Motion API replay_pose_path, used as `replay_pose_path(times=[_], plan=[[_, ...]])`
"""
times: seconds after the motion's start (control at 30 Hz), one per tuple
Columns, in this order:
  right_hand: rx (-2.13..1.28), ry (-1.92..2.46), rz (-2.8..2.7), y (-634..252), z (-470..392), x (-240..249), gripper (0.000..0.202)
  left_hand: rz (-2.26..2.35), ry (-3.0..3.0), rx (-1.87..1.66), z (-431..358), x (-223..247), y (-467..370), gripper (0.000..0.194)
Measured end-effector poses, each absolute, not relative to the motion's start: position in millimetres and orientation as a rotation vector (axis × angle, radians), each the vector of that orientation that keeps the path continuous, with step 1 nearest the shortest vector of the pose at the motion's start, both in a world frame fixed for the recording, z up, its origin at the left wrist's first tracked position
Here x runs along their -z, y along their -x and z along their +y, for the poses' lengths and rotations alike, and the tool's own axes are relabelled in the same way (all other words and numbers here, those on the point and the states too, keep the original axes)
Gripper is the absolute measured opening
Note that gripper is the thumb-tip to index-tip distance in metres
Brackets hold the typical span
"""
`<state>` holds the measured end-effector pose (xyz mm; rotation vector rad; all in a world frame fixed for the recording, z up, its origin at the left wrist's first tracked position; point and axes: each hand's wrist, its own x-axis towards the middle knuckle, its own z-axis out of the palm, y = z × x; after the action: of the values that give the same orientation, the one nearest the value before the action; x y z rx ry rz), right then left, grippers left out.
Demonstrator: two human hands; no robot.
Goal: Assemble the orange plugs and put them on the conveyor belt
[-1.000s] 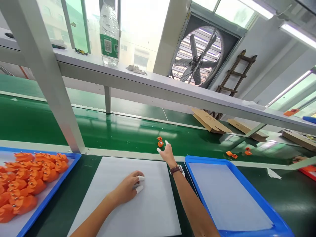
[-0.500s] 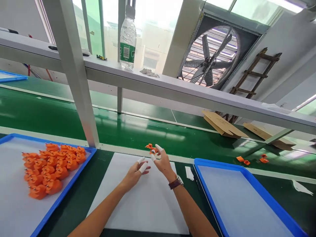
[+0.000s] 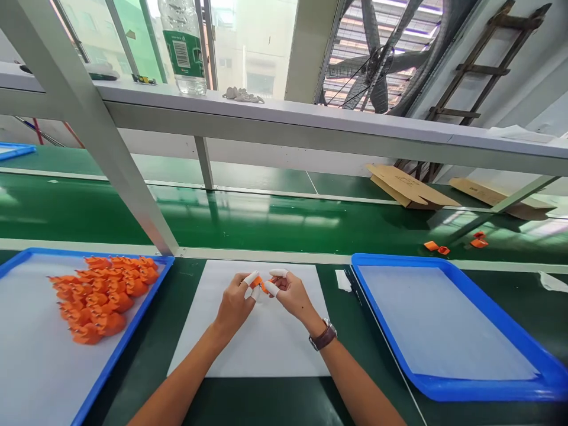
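Note:
Between my two hands is a small orange plastic part (image 3: 265, 286), partly covered by the fingers. My left hand (image 3: 241, 299) pinches its left side with thumb and forefinger. Its right side is gripped by the fingertips of my right hand (image 3: 290, 296). White covers wrap several fingertips on both hands, and a watch (image 3: 323, 335) is on the right wrist. Both hands are above a white sheet (image 3: 261, 349) on the dark green table. To the left, a blue-rimmed tray (image 3: 133, 334) carries a cluster of similar orange parts (image 3: 100, 299).
A second blue-rimmed tray (image 3: 444, 331) with a white base lies on the right. Loose orange pieces (image 3: 437, 247) are on the green belt (image 3: 284, 228) beyond it. A metal post (image 3: 128, 177) rises at the left. A water bottle (image 3: 183, 50) stands on the shelf (image 3: 310, 118).
My left hand has closed on the orange part that my right hand held alone. Both hands now meet over the sheet, and the head view has tipped downward.

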<state>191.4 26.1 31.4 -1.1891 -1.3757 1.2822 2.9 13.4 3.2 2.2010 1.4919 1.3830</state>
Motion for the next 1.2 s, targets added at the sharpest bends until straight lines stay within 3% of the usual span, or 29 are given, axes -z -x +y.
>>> replay_pose_path(times=[0.2, 0.37, 0.5, 0.63, 0.8, 0.97, 1.2], plan=[[-1.633, 1.184, -1.152, -187.8, 24.1, -19.9, 0.040, 1.455, -2.028, -1.351, 11.4, 2.6, -4.7, 0.039], [-1.646, 1.193, -1.054, -191.6, 25.7, -7.2, 0.049, 1.353, -1.891, -1.230, 10.1, -0.2, -2.7, 0.040], [-1.457, 1.205, -1.194, -195.2, 24.6, -6.2, 0.036, 1.228, -1.750, -1.075, 9.7, -3.6, -1.7, 0.045], [-1.149, 1.106, -1.445, -195.6, 16.9, -13.4, 0.021, 1.201, -1.708, -1.083, 8.6, -3.8, -7.4, 0.037], [-0.910, 0.996, -1.674, -194.4, 8.9, -15.9, 0.032, 1.228, -1.700, -1.098, 5.5, -9.8, -12.1, 0.032], [-0.813, 1.050, -1.727, -196.7, 10.3, -10.8, 0.029, 1.134, -1.792, -0.930, 4.8, -13.6, -1.7, 0.048], [-0.810, 0.884, -1.931, -210.9, 16.1, -15.6, 0.041, 1.319, -2.058, -0.942, 3.6, -5.8, 1.9, 0.038]])
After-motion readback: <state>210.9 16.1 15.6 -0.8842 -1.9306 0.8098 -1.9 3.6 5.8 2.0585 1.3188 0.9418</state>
